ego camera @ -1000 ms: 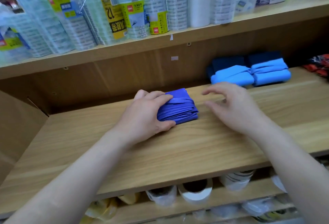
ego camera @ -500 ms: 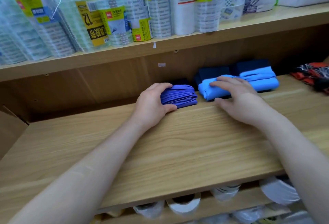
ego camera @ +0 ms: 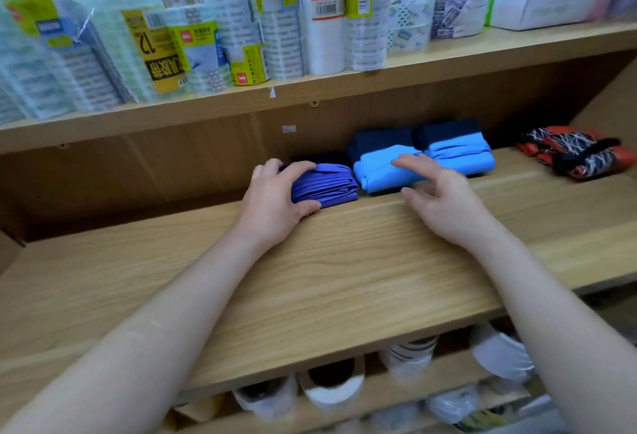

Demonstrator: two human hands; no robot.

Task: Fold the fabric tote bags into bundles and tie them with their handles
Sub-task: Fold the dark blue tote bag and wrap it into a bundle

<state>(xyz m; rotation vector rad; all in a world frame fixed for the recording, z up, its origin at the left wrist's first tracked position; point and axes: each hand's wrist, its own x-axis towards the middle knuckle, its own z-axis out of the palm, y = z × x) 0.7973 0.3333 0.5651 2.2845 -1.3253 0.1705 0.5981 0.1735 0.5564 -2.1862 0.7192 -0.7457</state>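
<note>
A purple tote bundle (ego camera: pixel 327 184), folded and wrapped with its handles, sits at the back of the wooden shelf (ego camera: pixel 310 271). My left hand (ego camera: pixel 275 201) grips its left end, fingers over the top and thumb at the front. Right beside it lies a light blue bundle (ego camera: pixel 379 171), with a second light blue bundle (ego camera: pixel 460 158) further right. My right hand (ego camera: pixel 444 202) hovers with relaxed, spread fingers, its fingertips touching the first light blue bundle. Dark navy bundles (ego camera: pixel 382 139) sit behind the blue ones.
A red, black and white patterned bundle (ego camera: pixel 579 154) lies at the far right of the shelf. The upper shelf holds packs of tape rolls (ego camera: pixel 241 20) and boxes (ego camera: pixel 544 3). Tape rolls (ego camera: pixel 331 385) sit on the shelf below.
My left hand has pushed the purple bundle from mid-shelf to the back, against the light blue bundle. My right hand moved back too and now touches the light blue bundle.
</note>
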